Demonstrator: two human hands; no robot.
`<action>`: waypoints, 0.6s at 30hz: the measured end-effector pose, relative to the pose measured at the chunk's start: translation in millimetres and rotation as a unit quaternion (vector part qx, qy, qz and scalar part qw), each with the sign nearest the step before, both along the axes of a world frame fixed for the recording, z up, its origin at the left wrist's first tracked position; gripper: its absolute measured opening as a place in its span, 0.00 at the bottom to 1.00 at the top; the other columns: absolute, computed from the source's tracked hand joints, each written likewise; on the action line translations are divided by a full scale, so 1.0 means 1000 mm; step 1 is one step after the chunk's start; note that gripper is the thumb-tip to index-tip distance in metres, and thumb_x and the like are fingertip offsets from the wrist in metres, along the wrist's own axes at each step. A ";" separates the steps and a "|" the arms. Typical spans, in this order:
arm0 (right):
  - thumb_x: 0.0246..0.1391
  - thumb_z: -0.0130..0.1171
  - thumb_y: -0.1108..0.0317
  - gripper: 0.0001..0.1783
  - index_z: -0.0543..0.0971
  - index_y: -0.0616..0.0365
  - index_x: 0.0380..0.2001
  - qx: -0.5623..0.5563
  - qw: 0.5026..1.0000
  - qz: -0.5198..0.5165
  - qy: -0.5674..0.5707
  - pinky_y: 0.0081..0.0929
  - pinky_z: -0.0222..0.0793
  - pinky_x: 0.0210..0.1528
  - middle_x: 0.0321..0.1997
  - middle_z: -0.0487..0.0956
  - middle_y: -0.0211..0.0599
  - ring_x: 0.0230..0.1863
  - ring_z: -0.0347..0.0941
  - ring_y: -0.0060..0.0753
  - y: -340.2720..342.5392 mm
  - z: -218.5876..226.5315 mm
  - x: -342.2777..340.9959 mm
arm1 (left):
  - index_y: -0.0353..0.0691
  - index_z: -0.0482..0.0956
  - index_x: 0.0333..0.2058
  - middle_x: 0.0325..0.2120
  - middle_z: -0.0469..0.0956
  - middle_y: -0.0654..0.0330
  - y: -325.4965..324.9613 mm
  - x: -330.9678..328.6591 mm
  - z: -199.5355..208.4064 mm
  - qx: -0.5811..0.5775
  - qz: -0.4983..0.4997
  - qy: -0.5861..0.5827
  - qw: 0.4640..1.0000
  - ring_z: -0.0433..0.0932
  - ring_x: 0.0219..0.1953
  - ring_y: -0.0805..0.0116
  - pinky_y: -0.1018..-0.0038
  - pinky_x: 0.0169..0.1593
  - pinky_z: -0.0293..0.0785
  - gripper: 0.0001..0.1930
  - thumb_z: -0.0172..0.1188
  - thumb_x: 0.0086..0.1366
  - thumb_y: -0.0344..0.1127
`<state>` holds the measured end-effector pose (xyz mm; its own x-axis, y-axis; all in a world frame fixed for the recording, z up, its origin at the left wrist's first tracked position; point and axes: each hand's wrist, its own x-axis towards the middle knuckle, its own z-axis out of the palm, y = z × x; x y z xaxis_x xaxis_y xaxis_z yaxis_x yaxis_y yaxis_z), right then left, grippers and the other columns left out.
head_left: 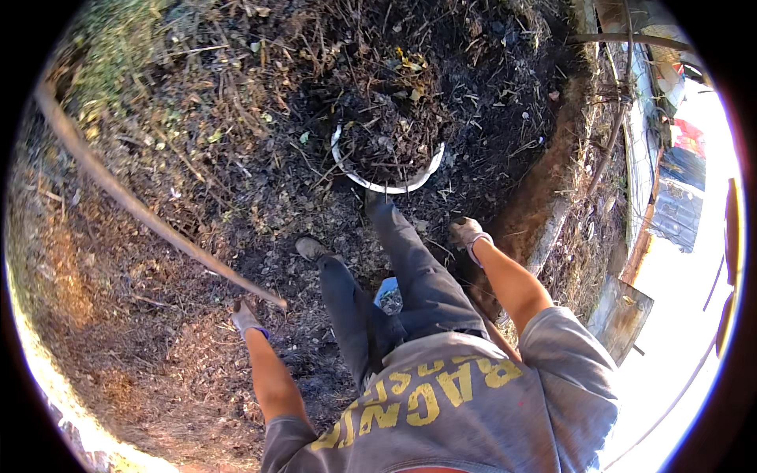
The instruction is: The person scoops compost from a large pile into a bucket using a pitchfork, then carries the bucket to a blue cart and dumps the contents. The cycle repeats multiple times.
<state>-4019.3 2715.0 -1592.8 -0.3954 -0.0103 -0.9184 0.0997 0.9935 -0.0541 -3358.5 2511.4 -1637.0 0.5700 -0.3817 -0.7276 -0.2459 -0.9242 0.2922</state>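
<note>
Dark compost fills a white bucket (386, 188) set in the heap, heaped above its rim with soil, stalks and dry leaves.

Just behind the bucket stands a person in dark trousers; the gloved left hand (244, 317) grips the end of a long wooden pole (142, 209) slanting away from the bucket, while the gloved right hand (465, 232), beside the bucket, looks loosely curled around nothing visible. Judging by its load, filling seems about complete; loose compost remains all around it.

Grey short-sleeved shirt (465, 402) with yellow lettering, dark trousers (410, 276), grey work gloves (465, 231).
</note>
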 end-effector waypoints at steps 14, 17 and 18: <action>0.58 0.51 0.51 0.23 0.78 0.62 0.41 -0.145 0.906 -0.312 0.246 0.30 0.68 0.39 0.35 0.79 0.40 0.35 0.74 0.36 -0.044 -0.327 -0.132 | 0.36 0.75 0.48 0.39 0.78 0.58 -0.218 -0.479 -0.229 -0.086 -0.175 0.283 0.939 0.77 0.37 0.66 0.72 0.42 0.72 0.17 0.57 0.64 0.40; 0.58 0.52 0.50 0.21 0.77 0.59 0.36 -0.172 0.865 -0.426 0.204 0.26 0.69 0.28 0.27 0.77 0.31 0.25 0.72 0.29 -0.058 -0.347 -0.139 | 0.34 0.74 0.49 0.44 0.76 0.60 -0.207 -0.526 -0.242 -0.133 -0.157 0.195 0.959 0.71 0.44 0.68 0.73 0.52 0.64 0.20 0.54 0.65 0.42; 0.58 0.52 0.48 0.22 0.77 0.59 0.36 -0.177 0.857 -0.458 0.155 0.27 0.69 0.29 0.27 0.77 0.31 0.25 0.72 0.30 -0.090 -0.323 -0.130 | 0.32 0.73 0.49 0.41 0.76 0.60 -0.211 -0.519 -0.223 -0.116 -0.146 0.174 0.967 0.72 0.41 0.70 0.74 0.49 0.66 0.20 0.55 0.65 0.43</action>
